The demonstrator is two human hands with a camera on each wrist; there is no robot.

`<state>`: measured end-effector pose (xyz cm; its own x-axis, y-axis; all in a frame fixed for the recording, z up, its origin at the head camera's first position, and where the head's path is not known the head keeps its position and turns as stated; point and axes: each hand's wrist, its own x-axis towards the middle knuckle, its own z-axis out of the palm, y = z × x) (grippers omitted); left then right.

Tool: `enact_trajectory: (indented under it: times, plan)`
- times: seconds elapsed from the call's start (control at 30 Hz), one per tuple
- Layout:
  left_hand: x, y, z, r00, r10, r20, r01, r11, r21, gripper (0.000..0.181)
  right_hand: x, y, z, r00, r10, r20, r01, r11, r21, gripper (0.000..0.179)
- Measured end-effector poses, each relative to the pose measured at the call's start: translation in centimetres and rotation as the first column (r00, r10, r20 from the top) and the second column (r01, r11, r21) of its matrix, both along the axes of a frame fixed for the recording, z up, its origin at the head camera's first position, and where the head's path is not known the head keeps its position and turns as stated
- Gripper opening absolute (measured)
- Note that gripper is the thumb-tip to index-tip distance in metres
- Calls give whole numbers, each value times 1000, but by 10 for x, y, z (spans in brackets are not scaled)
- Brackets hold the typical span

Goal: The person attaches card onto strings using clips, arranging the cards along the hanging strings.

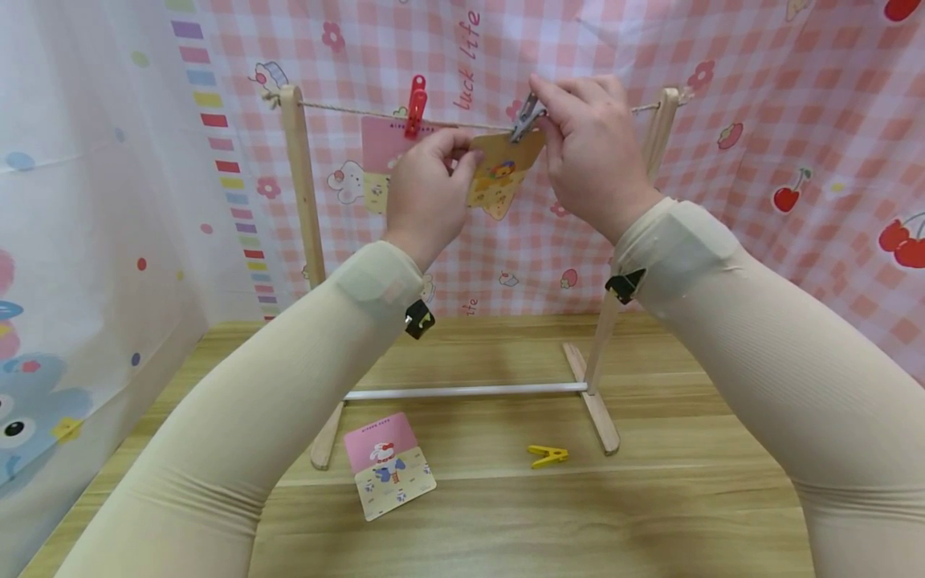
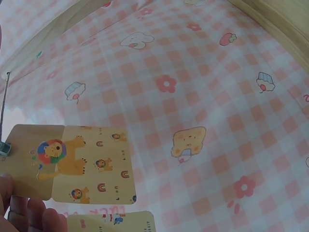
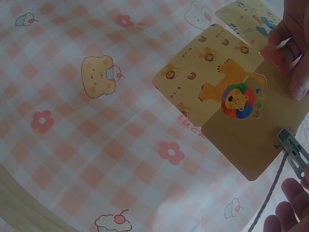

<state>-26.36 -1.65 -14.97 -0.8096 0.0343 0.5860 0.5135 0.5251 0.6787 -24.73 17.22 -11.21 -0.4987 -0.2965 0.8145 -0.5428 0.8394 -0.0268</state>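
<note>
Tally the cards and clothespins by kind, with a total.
Cards: 3 (lion card, clipped pink-topped card, loose pink-topped card)
Clothespins: 3 (grey clothespin, red clothespin, yellow clothespin)
Total: 6

the lion card (image 3: 231,99) looks like smooth paperboard; the grey clip (image 3: 291,150), smooth and hard; the red clip (image 1: 417,103), glossy plastic; the cord (image 3: 270,191), rough twisted fibre; the posts (image 1: 303,189), matt wood; the backdrop (image 3: 96,145), creased cloth; the sleeves (image 1: 202,401), matt stretch cloth.
</note>
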Motion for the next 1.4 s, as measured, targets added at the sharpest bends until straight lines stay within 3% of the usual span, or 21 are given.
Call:
enact_trajectory:
  times: [0.47,1.4]
  plan:
    - [0,0,-1,1000,-2,-25,3,1000,20,26,3,-1,1,999,-10,38,10,1000,-20,41]
    - [2,-4,-5,995,-18,-97,22,999,49,29,2,1,1,1000,-2,15,2,1000,-24,43]
